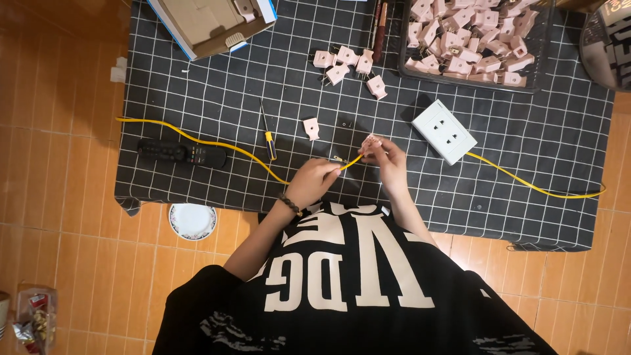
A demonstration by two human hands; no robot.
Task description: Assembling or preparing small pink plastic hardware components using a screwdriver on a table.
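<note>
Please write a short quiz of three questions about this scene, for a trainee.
1. True or false: the left hand holds the yellow wire.
2. What does the right hand hold? A) pink plug B) screwdriver C) remote
3. Where do most of the pink plugs lie?

Key
1. True
2. A
3. In the black tray at the top right of the mat.
</note>
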